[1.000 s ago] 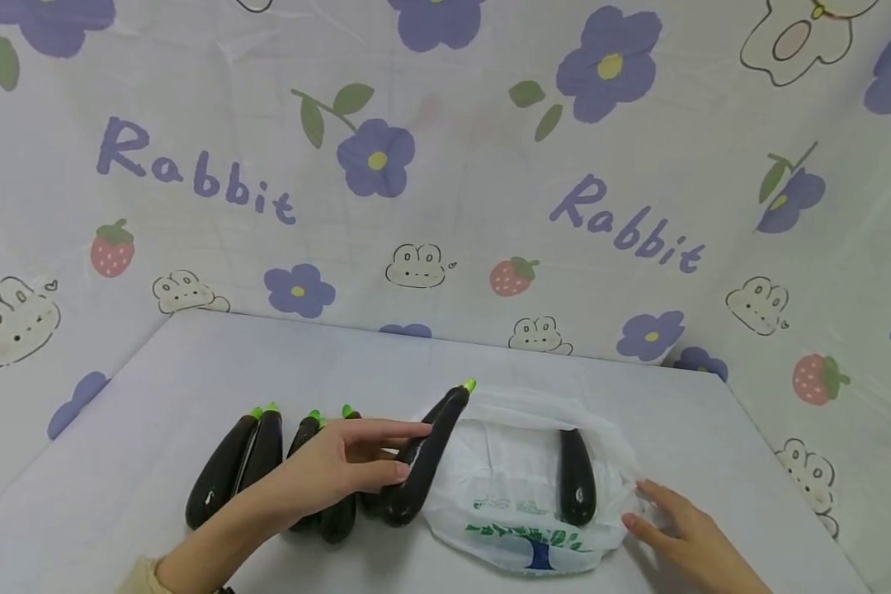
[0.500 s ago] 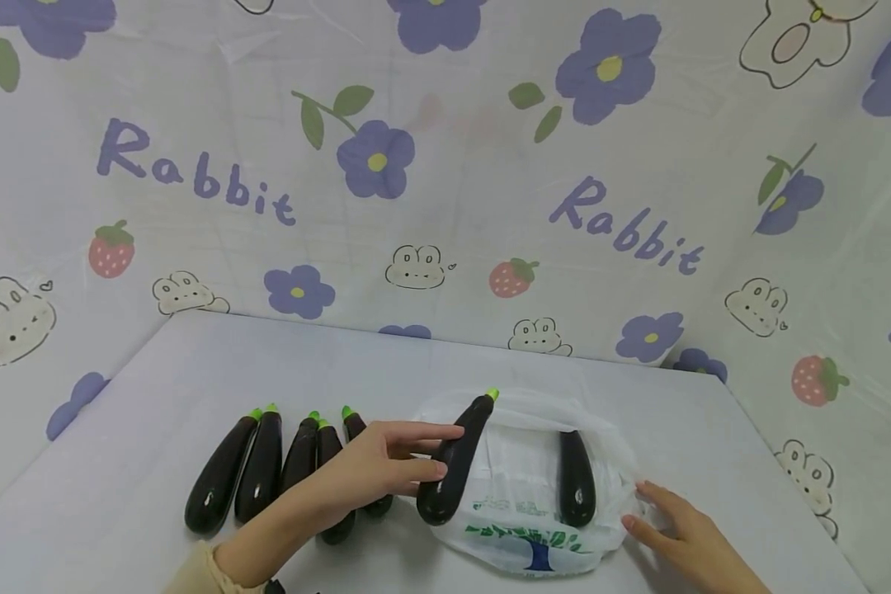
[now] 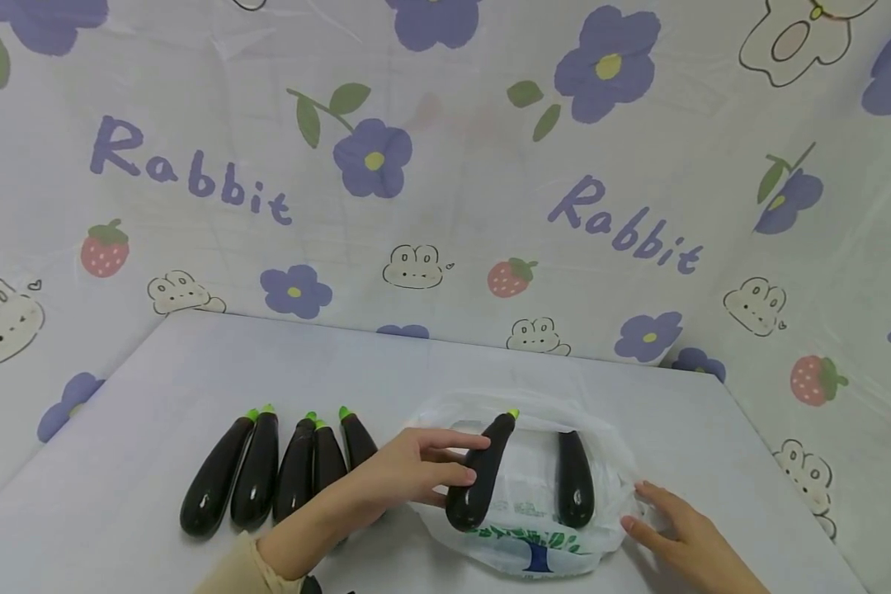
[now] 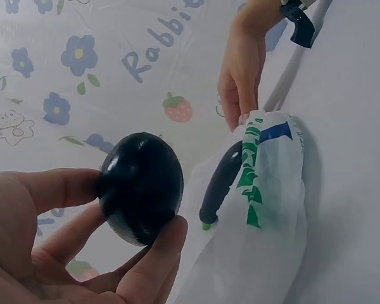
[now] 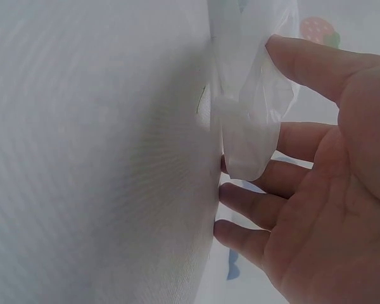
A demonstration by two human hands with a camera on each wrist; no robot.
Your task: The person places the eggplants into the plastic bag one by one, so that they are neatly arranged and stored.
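Note:
My left hand [image 3: 408, 472] pinches a dark eggplant [image 3: 481, 477] by its sides, thumb opposite the fingers. Its bright green stem points away, and in the head view it overlaps the left part of a white plastic bag [image 3: 445, 532]. From the left wrist view, the eggplant's rounded end [image 4: 142, 190] faces the camera. A second eggplant [image 3: 576, 483] lies in the bag's mouth on the right side. At the bag's right edge, my right hand [image 3: 686, 536] holds the thin plastic between thumb and fingers; the right wrist view shows this plastic edge [image 5: 253, 136] up close.
Several more eggplants [image 3: 211, 487] lie side by side on the white table [image 3: 104, 528], left of the bag, partly behind my left forearm. A patterned cloth backdrop [image 3: 445, 198] rises behind the table and along its sides.
My left hand has carried the eggplant rightward, from beside the row to over the left part of the bag. The right hand and the eggplant in the bag keep their places.

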